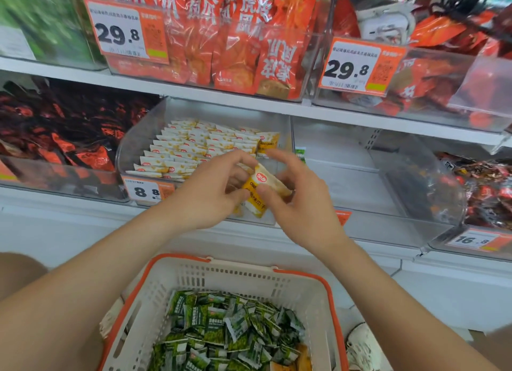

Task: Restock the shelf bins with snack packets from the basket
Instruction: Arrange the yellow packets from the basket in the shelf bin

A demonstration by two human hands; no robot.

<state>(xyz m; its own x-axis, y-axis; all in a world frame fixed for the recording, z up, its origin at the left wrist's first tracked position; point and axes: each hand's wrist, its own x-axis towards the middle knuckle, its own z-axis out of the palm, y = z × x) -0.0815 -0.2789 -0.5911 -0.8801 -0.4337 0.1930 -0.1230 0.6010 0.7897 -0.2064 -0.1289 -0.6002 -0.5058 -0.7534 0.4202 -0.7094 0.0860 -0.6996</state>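
Pinched between both hands are a few held packets (259, 194), yellow with a red logo. They are gripped from the left by the curled fingers and thumb of the left hand (213, 187), and from the right by the thumb of the right hand (302, 204), whose fingers are arched over the top edge. The held packets are kept in the air just in front of the middle bin, above its front lip.

At far left on the lower shelf, a bin of dark red packets (55, 137) is seen. Beside it, the middle bin (138, 148), clear-walled, is filled with neat rows (191, 148) of yellow packets standing on edge; an 8.8 tag (144, 191) is fixed to its front. Above it, an upper bin is packed with orange packets (235, 51) and marked by a 29.8 tag (124, 32).

Below the hands, a basket (243, 276) with an orange rim is placed, and a loose heap of green packets (221, 332) is held in it.

Right of the middle bin, a clear bin (388, 176) is set, and further right a bin of dark packets (484, 185) carries a 16.8 tag (473, 240).
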